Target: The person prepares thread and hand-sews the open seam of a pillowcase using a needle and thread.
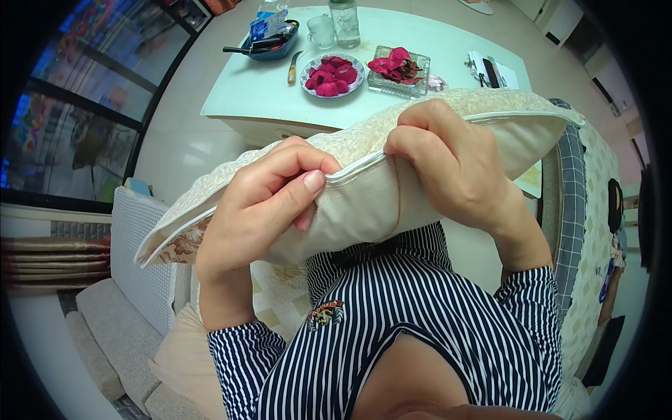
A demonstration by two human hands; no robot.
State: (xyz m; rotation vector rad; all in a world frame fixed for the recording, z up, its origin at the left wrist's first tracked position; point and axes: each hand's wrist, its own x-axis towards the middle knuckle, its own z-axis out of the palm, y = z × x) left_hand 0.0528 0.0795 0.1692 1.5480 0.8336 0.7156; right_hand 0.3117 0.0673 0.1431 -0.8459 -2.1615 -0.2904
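Observation:
A cream cushion [357, 210] with a patterned far side is held up in front of my chest. A white zipper [364, 162] runs along its upper edge, and a brown floral patch shows at the left end. My left hand [262, 199] pinches the cushion's zipper edge left of the middle, thumb on the near side. To the right, my right hand [455, 164] is closed on the same edge, knuckles up. Whether its fingers have the zipper's pull tab is hidden.
Beyond the cushion stands a white table [280, 94] with a plate [303, 78] of red petals, a glass tray [392, 87] of petals, a knife [292, 70], a blue basket [287, 50], a glass mug [321, 31] and a jar [344, 24]. A grey sofa [122, 318] lies left.

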